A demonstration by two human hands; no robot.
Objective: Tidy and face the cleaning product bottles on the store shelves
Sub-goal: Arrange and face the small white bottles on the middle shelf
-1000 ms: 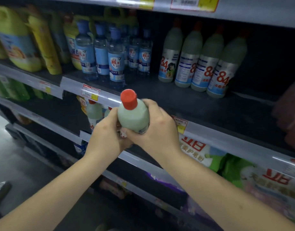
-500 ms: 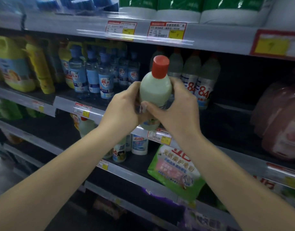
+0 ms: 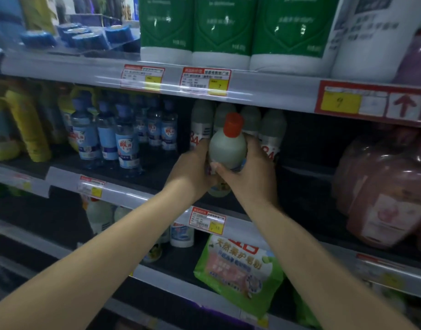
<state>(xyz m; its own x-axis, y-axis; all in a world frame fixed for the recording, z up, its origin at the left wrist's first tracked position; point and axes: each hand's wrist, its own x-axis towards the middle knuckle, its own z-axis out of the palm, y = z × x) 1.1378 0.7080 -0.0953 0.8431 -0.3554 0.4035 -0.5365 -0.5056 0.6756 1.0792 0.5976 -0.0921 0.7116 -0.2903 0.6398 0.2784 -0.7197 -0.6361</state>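
Both bare arms are stretched forward and up, and they come close together at the wrists. The left hand (image 3: 193, 170) is wrapped around the left side of a red-capped bottle (image 3: 228, 146), with its fingers hidden behind it. The right hand (image 3: 250, 172) is curled around the right side, and its thumb is laid across the front. The bottle is held upright between the two hands, which are nearly touching.

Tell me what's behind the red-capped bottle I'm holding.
Behind the bottle in your left hand and right hand stands a row of matching bottles; their lower parts are hidden.
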